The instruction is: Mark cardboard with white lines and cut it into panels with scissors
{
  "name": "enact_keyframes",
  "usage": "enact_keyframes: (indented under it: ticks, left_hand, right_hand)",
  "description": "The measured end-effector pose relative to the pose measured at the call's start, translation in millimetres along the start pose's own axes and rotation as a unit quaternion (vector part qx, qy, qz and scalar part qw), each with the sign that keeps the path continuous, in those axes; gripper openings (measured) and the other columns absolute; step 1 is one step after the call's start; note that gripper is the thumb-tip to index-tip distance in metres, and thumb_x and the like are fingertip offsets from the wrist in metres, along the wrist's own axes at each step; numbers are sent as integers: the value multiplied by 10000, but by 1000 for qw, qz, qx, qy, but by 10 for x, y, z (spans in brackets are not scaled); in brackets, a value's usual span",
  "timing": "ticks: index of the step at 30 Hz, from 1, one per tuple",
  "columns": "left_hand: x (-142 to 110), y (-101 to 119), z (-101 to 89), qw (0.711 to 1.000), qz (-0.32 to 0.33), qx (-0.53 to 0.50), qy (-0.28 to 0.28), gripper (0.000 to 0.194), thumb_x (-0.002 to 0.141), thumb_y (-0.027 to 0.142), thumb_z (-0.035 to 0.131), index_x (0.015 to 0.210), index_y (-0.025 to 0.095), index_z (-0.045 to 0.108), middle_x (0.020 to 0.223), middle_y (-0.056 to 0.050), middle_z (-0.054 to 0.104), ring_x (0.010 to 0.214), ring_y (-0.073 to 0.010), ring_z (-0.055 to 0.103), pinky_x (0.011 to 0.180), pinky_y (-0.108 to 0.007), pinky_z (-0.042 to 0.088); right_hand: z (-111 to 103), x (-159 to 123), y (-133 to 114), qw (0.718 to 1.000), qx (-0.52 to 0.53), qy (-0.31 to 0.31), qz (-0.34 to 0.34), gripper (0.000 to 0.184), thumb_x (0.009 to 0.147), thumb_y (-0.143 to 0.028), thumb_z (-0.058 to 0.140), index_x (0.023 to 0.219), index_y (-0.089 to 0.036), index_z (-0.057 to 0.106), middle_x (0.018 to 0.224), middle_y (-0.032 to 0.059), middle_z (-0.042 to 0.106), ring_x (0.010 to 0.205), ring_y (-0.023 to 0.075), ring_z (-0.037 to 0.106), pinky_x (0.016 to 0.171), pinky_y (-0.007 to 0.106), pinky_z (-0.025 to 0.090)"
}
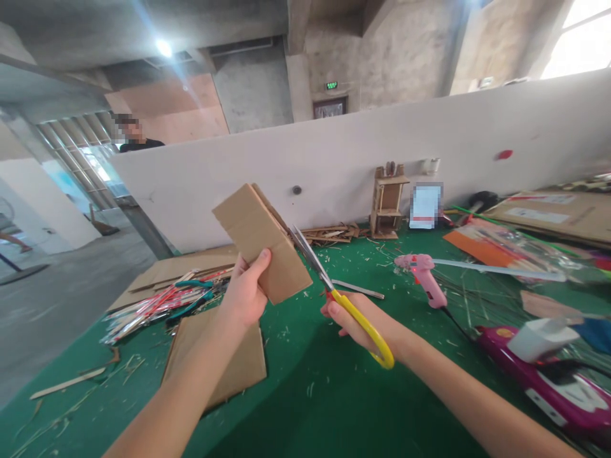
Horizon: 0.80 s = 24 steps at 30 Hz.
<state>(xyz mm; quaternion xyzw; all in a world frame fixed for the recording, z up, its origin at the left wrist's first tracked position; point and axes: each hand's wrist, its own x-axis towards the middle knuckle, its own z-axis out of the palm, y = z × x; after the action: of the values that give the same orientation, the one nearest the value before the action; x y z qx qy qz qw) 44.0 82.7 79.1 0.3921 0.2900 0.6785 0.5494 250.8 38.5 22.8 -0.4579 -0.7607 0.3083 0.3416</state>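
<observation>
My left hand (248,289) grips a folded piece of cardboard (267,248) by its lower left edge, thumb on the front face. In my right hand (351,321) is a pair of scissors (363,321) with yellow handles, its blades pointing up and left. The blades lie beside the cardboard's right edge; I cannot tell whether they touch it. Under my left forearm a flat cardboard sheet (238,362) rests on the green table (305,407). A thin grey strip (358,289) lies behind my right hand.
At right are a pink glue gun (422,273) and a purple power strip (539,375) with a white plug. Packaged sticks and teal-handled pliers (191,299) lie left. Near the white partition (334,165) stand a small cardboard shelf (387,203) and scraps. Someone (138,137) is beyond it.
</observation>
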Motion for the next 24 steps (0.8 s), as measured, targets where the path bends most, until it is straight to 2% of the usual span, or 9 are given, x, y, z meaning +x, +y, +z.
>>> enact_keyframes:
  ticks: [4,11,18,24]
  left_hand:
    - [-56,-63,33,1000,-5,14,-24,421,686,244,763,1073,258,596,1080,-7,690,1024,-192,625,920,-374,494]
    - [-17,-103,-12,999,26,17,6,395,669,258,774,1031,257,613,1072,3,690,985,-177,631,897,-360,501]
    - [-29,-124,15,999,38,20,0,445,679,243,765,1089,265,595,1127,-17,672,1065,-195,602,928,-370,479]
    - [-39,-115,30,998,44,34,4,500,650,248,783,1109,256,586,1119,-29,675,1053,-197,606,935,-376,470]
  right_hand:
    - [-18,3,3,1000,1,6,-9,483,902,-576,335,840,-166,583,733,30,571,626,138,519,537,243,430]
    - [-57,-6,-72,996,-85,-9,-34,431,902,-543,353,722,-181,502,688,25,551,577,131,496,580,264,402]
    - [-42,13,-33,998,-50,11,-21,478,924,-557,274,704,-183,475,647,3,489,539,113,461,464,224,339]
    - [-61,14,-25,999,-47,3,-22,480,919,-574,275,689,-184,438,633,-7,462,537,104,429,461,223,317]
